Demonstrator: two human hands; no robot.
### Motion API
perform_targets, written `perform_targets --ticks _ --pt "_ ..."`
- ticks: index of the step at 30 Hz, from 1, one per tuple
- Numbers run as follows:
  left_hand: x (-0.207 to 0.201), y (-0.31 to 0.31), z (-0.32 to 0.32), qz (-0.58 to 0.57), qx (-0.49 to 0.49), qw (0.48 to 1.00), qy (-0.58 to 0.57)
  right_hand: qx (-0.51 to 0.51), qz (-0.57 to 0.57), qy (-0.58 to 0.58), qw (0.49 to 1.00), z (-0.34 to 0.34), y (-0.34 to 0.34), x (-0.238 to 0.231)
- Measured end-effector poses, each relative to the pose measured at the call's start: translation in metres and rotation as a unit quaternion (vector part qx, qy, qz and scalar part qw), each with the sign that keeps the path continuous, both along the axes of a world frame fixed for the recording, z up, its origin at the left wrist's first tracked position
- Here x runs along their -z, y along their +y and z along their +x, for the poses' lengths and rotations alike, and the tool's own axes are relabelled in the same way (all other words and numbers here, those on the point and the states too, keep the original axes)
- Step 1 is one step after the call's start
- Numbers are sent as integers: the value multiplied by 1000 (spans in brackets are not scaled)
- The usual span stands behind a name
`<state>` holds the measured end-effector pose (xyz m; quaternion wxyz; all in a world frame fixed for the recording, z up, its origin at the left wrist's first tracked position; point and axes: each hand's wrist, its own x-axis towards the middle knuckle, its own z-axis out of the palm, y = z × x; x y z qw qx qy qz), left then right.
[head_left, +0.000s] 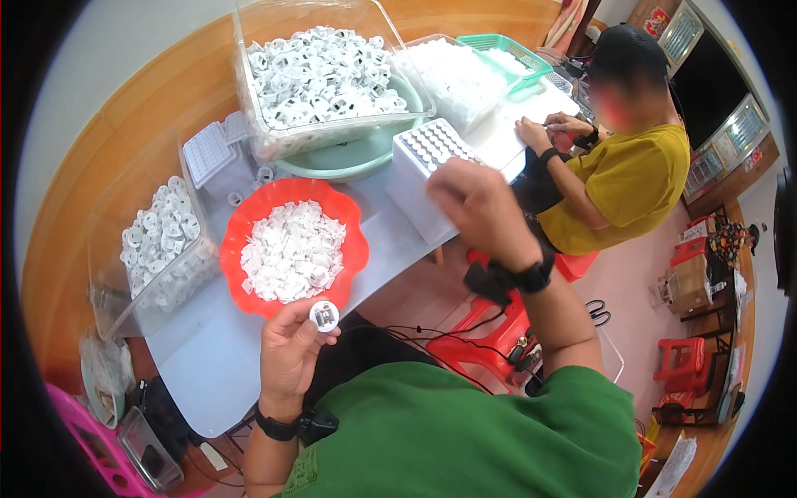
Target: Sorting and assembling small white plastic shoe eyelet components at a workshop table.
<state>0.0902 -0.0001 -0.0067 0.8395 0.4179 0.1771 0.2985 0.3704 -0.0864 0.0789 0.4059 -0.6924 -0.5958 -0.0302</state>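
Between the thumb and fingers of my left hand [286,353] is a small round white plastic part [324,315] with a dark and metallic middle, held just off the near rim of a red scalloped bowl [355,217]. That bowl is heaped with small white plastic pieces [295,249]. My right hand [477,203] is raised at the near right side of a white box [415,187], whose top carries rows of round white parts [436,141]. Its fingers are curled and slightly blurred, and whatever they may pinch is hidden.
A large clear bin [274,141] of white parts rests on a pale green basin [353,166]. Another clear bin [112,319] of parts stands left. Beyond, a co-worker in a yellow shirt [623,178] works beside a green basket [498,41]. Cables and a red stool [473,344] are below.
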Motion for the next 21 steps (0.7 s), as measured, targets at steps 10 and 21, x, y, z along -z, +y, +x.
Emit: perform_targets --ticks 10,21 --pt "3 3 3 -32 -7 999 -16 105 -66 -187 974 63 15 10" --pt "2 2 1 -39 -12 999 -9 54 -84 -129 987 60 13 8"
